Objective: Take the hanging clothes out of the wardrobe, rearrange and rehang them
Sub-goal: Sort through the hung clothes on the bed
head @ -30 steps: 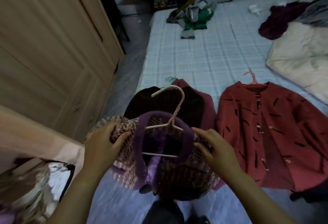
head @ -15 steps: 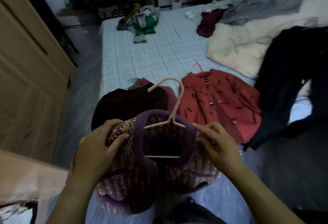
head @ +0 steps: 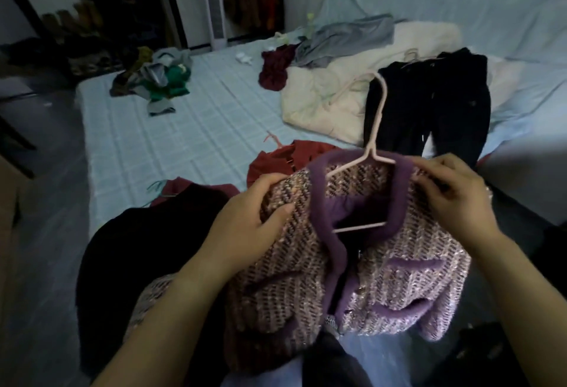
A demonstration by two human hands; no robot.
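Head view: the bed [head: 190, 128] fills most of the scene, with clothes spread over it, a dark garment [head: 147, 233] at the near left, a red jacket [head: 294, 156] in the middle and black trousers [head: 445, 104] to the right. In front of these, held up between both hands, is the pink tweed jacket [head: 383, 270] on its pale pink hanger [head: 372, 141]. The jacket's shoulder line runs left to right across the view, with the hook pointing up and away from the person. The left hand [head: 245, 221] is clenched around the jacket's left shoulder; the right hand [head: 454, 196] pinches the right shoulder at the collar's edge. Both hands sit level at either end of the hanger, neither clearly nearer the hook.
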